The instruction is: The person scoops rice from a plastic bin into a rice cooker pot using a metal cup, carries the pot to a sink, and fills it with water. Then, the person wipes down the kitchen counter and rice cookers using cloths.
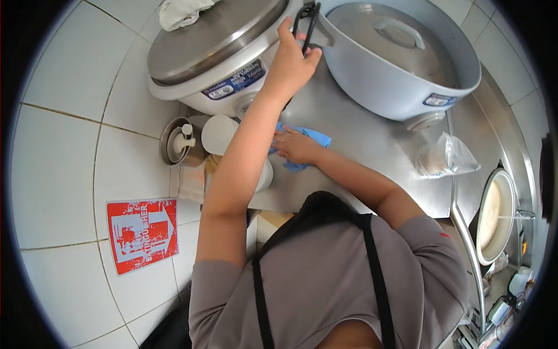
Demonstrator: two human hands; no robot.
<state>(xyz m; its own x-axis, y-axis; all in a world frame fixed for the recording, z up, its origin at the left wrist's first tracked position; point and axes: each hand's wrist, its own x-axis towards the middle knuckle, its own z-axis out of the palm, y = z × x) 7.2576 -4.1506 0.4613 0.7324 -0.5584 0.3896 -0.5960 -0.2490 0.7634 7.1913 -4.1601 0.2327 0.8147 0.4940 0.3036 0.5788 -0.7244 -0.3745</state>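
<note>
My left hand (pixel 293 61) reaches up between two large cookers, its fingers and thumb around a looped black cord (pixel 308 22). To its left stands a white rice cooker (pixel 232 87) with a metal lid, and to its right a pale grey-blue cooker pot (pixel 372 75) with a lid sunk inside. My right hand (pixel 297 145) presses a crumpled blue cloth (pixel 317 137) onto the steel counter (pixel 360 168), holding it under the fingers. Part of the cloth is hidden behind my left forearm.
White round tubs (pixel 220 135) and a metal container (pixel 172 141) with white utensils stand by the tiled wall at left. A clear plastic bag of cups (pixel 444 157) lies at right. Beyond the rail (pixel 469 244) is an open pot with pale contents (pixel 494 215).
</note>
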